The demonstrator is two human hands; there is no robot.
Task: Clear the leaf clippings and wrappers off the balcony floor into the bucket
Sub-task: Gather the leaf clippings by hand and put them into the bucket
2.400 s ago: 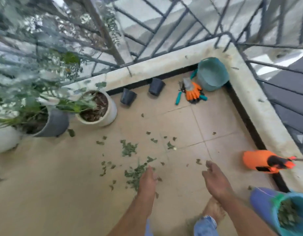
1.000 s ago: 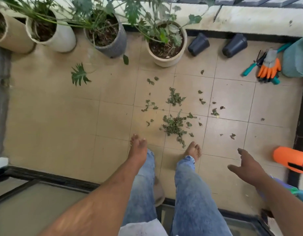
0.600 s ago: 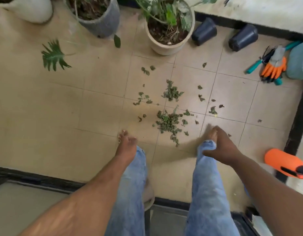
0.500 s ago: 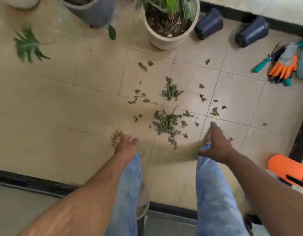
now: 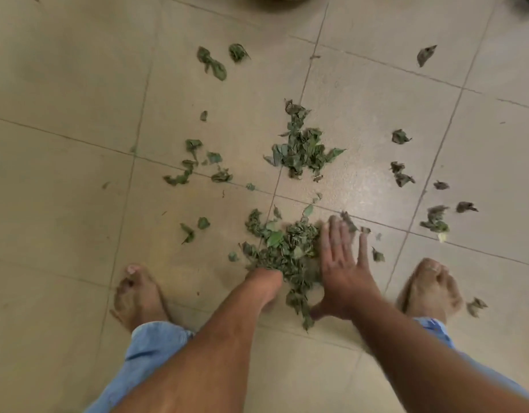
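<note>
**A:** What lies nearest?

**B:** Blue jean cuffs (image 5: 156,344). Past them a bare left foot (image 5: 138,296) stands out to the left of the hands. A bare right foot (image 5: 430,287) stands just right of them.

**A:** And the hands?

**B:** They are low on the tiled floor (image 5: 63,204), between the feet. The right hand (image 5: 343,263) is flat, its fingers straight and spread, slightly blurred. It lies against the right edge of the nearer heap of leaf clippings (image 5: 284,248). The left hand (image 5: 264,281) meets that heap's near-left edge. Its fingers are hidden, so I cannot tell how they lie.

**A:** Beyond them?

**B:** A farther heap (image 5: 302,150) lies straight ahead, with a strip of tile between the two heaps. Loose scraps (image 5: 401,174) lie ahead to the right. A smaller scatter (image 5: 194,165) lies ahead to the left.

**A:** Room to move?

**B:** A wide stretch of tile runs left of the left hand, carrying only a fleck or two. On the right, scraps reach out past the right foot.
</note>
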